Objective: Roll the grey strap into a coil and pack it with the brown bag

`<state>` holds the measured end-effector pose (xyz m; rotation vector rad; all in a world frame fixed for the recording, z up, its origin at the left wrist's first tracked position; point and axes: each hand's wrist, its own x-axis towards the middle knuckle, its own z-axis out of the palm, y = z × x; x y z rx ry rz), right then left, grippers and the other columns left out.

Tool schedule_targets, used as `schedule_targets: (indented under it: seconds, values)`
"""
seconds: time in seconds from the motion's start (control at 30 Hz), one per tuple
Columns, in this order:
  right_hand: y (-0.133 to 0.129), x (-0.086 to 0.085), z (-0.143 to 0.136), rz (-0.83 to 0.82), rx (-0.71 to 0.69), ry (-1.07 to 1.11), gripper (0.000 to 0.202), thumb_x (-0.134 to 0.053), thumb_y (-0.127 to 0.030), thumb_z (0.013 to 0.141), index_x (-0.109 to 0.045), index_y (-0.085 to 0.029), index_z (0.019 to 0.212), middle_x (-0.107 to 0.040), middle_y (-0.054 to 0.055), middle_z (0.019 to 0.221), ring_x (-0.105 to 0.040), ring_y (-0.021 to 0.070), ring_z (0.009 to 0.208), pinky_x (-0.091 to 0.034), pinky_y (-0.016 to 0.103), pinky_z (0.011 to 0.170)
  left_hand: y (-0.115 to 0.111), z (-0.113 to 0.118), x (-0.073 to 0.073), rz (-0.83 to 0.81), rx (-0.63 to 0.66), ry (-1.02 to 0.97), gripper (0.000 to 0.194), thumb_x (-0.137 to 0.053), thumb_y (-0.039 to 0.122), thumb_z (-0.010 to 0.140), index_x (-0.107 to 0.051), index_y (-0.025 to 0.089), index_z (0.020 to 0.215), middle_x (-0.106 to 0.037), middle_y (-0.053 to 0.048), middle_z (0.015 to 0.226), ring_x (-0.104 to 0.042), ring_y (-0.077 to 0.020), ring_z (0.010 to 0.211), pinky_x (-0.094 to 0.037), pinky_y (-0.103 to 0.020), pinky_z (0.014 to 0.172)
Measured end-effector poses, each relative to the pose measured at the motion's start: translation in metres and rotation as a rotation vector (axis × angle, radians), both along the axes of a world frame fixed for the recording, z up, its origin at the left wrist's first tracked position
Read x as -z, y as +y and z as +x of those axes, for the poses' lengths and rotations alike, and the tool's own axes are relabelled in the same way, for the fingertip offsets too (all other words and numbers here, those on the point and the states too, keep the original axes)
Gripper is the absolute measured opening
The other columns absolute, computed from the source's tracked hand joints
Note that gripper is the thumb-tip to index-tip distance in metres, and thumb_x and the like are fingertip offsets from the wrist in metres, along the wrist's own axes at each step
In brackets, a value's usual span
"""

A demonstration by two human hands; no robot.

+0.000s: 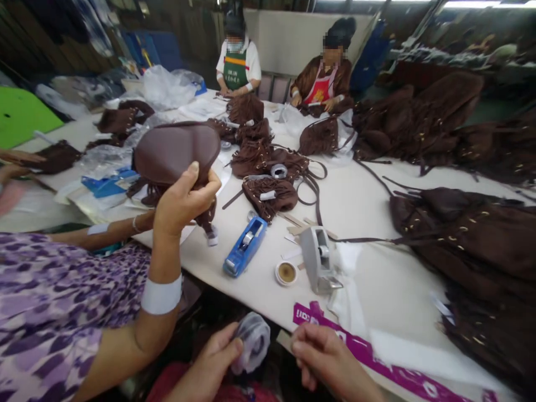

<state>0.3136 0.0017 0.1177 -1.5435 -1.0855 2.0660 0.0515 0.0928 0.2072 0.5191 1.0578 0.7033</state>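
Note:
At the bottom centre, below the table edge, my left hand point(218, 357) is closed round a roll wrapped in clear plastic point(251, 341). To its right, my right hand point(320, 354) has its fingers pinched together beside the purple printed strip point(368, 352); anything between the fingertips is too small to make out. Beyond my hands on the table lie a blue tape dispenser point(245, 245), a grey tape dispenser point(314, 259) and a small round tub with brown contents point(286, 272).
A neighbouring person's hand point(184, 198) holds up a dark brown bag point(178, 151) at the left. Brown fringed bags point(274, 195) lie mid-table, with a large brown heap point(473, 240) at the right. Two people point(238, 67) work across the white table point(352, 209).

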Motion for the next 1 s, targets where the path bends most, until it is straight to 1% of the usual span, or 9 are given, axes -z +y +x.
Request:
schedule_targets:
  seconds: [0.07, 0.13, 0.17, 0.23, 0.4, 0.53, 0.77, 0.87, 1.0]
  values:
    - [-0.036, 0.002, -0.007, -0.082, 0.061, 0.012, 0.049, -0.068, -0.064, 0.067, -0.054, -0.018, 0.072, -0.056, -0.004, 0.053, -0.051, 0.0083, 0.043, -0.037, 0.018, 0.042, -0.064, 0.024, 0.039, -0.041, 0.063, 0.023, 0.057, -0.089, 0.055, 0.051, -0.078, 0.025, 0.098, -0.073, -0.011, 0.104, -0.062, -0.0354, 0.106, -0.049, -0.042, 0.083]
    - [-0.058, 0.004, -0.014, -0.071, 0.112, 0.020, 0.050, -0.067, -0.066, 0.067, -0.054, -0.017, 0.071, -0.055, -0.004, 0.052, -0.050, 0.0075, 0.043, -0.035, 0.017, 0.043, -0.108, 0.039, 0.076, 0.007, 0.032, 0.045, 0.057, -0.079, 0.064, 0.065, -0.075, 0.020, 0.102, -0.073, -0.008, 0.094, -0.063, -0.0258, 0.092, -0.046, -0.035, 0.084]
    - [-0.065, 0.004, -0.016, -0.052, 0.133, 0.011, 0.050, -0.065, -0.067, 0.068, -0.054, -0.018, 0.070, -0.054, -0.004, 0.051, -0.049, 0.0076, 0.043, -0.035, 0.017, 0.042, -0.121, 0.044, 0.090, 0.017, 0.049, 0.043, 0.056, -0.078, 0.060, 0.069, -0.074, 0.019, 0.107, -0.073, -0.007, 0.095, -0.062, -0.0233, 0.091, -0.045, -0.032, 0.082]
    - [-0.074, 0.003, -0.019, 0.000, 0.185, -0.056, 0.049, -0.061, -0.067, 0.070, -0.053, -0.019, 0.069, -0.053, -0.004, 0.049, -0.047, 0.0081, 0.039, -0.034, 0.018, 0.040, -0.130, 0.050, 0.105, 0.035, 0.073, 0.019, 0.053, -0.076, 0.056, 0.075, -0.071, 0.019, 0.113, -0.071, -0.006, 0.096, -0.059, -0.0195, 0.088, -0.044, -0.028, 0.081]
    - [-0.085, -0.006, -0.016, 0.199, 0.317, -0.284, 0.039, -0.057, -0.056, 0.077, -0.048, -0.022, 0.061, -0.048, -0.005, 0.046, -0.045, 0.0101, 0.039, -0.031, 0.021, 0.040, -0.124, 0.059, 0.103, 0.041, 0.105, -0.060, 0.053, -0.077, 0.054, 0.076, -0.069, 0.019, 0.114, -0.070, -0.003, 0.089, -0.058, -0.0146, 0.080, -0.043, -0.024, 0.076]
    - [-0.090, -0.013, -0.014, 0.316, 0.318, -0.369, 0.034, -0.058, -0.044, 0.078, -0.045, -0.021, 0.056, -0.046, -0.004, 0.048, -0.042, 0.0101, 0.047, -0.030, 0.021, 0.045, -0.129, 0.065, 0.098, 0.017, 0.129, -0.105, 0.052, -0.079, 0.049, 0.076, -0.069, 0.017, 0.115, -0.070, -0.005, 0.089, -0.059, -0.0152, 0.077, -0.043, -0.024, 0.072]
    - [-0.104, -0.017, 0.001, 0.178, 0.419, -0.217, 0.041, -0.056, -0.059, 0.078, -0.043, -0.023, 0.063, -0.043, -0.008, 0.045, -0.032, 0.0069, 0.034, -0.020, 0.021, 0.036, -0.135, 0.067, 0.082, -0.016, 0.085, -0.190, 0.050, -0.083, 0.047, 0.072, -0.072, 0.018, 0.110, -0.073, -0.009, 0.105, -0.063, -0.0197, 0.092, -0.046, -0.029, 0.086]
    - [-0.112, -0.022, 0.008, 0.169, 0.472, -0.171, 0.043, -0.058, -0.061, 0.079, -0.043, -0.022, 0.065, -0.045, -0.008, 0.046, -0.033, 0.0062, 0.034, -0.022, 0.020, 0.037, -0.135, 0.066, 0.080, -0.008, 0.092, -0.193, 0.050, -0.084, 0.047, 0.071, -0.073, 0.018, 0.111, -0.072, -0.010, 0.112, -0.063, -0.0204, 0.097, -0.046, -0.029, 0.089]
    - [-0.118, -0.027, 0.008, 0.160, 0.514, -0.152, 0.045, -0.059, -0.062, 0.078, -0.046, -0.022, 0.066, -0.046, -0.008, 0.046, -0.035, 0.0058, 0.035, -0.025, 0.019, 0.038, -0.137, 0.067, 0.081, -0.005, 0.080, -0.159, 0.052, -0.083, 0.049, 0.071, -0.073, 0.017, 0.110, -0.073, -0.010, 0.106, -0.063, -0.0209, 0.096, -0.046, -0.030, 0.089]
